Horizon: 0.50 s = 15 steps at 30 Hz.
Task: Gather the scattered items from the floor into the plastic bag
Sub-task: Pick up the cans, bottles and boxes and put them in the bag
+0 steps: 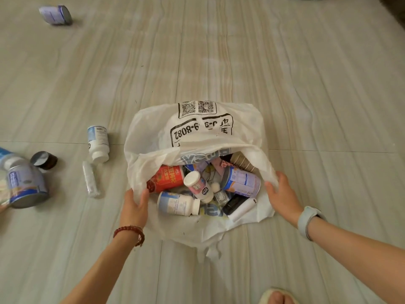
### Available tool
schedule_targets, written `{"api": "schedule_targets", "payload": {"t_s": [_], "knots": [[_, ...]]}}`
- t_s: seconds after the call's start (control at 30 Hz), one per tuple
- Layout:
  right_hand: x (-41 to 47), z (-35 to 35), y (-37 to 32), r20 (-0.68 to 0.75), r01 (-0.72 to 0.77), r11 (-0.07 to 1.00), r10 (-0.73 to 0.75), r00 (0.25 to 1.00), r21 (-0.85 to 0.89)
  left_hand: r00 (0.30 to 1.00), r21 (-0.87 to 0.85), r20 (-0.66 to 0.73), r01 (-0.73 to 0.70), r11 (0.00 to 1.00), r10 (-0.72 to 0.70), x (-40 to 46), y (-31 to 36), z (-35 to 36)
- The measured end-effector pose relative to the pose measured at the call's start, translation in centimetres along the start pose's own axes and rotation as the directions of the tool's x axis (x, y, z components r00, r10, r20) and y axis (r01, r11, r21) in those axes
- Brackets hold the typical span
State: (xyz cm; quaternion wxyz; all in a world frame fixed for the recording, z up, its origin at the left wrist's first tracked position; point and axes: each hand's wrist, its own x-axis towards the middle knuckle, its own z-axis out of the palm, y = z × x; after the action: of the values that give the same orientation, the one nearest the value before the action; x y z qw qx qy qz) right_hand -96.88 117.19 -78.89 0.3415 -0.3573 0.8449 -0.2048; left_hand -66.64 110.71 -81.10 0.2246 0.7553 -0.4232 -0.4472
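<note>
On the pale striped tile floor [219,51], our left hand [133,207] and right hand [282,194] fingers pinch the white printed plastic bag [153,132] rim; we should spread it wide for the white pill bottle [98,142] at centre left.

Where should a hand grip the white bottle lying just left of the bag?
Probably around the labelled body of the white bottle, coming from above with fingers across its width. It lies on its side, cap toward the person, apart from the clear tube, so both long sides are free.
</note>
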Motion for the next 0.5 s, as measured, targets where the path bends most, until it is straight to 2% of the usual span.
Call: {"api": "schedule_targets", "payload": {"t_s": [0.17, 0.33, 0.5], "knots": [[-0.9, 0.5, -2.0, -0.011, 0.085, 0.991, -0.086, 0.996, -0.099, 0.968, -0.028, -0.202, -0.155, 0.987, 0.147, 0.4, 1.8, -1.3], [-1.4, -1.1, -4.5, -0.141, 0.179, 0.983, -0.173, 0.975, 0.037, 0.928, -0.069, -0.262, -0.293, 0.954, 0.266, -0.3, 3.9, -1.8], [-1.1, -1.7, -9.4, -0.287, 0.345, 0.926, -0.293, 0.912, 0.152, 0.892, -0.115, -0.271, -0.403, 0.908, 0.362, -0.8, 8.4, -2.8]]}}
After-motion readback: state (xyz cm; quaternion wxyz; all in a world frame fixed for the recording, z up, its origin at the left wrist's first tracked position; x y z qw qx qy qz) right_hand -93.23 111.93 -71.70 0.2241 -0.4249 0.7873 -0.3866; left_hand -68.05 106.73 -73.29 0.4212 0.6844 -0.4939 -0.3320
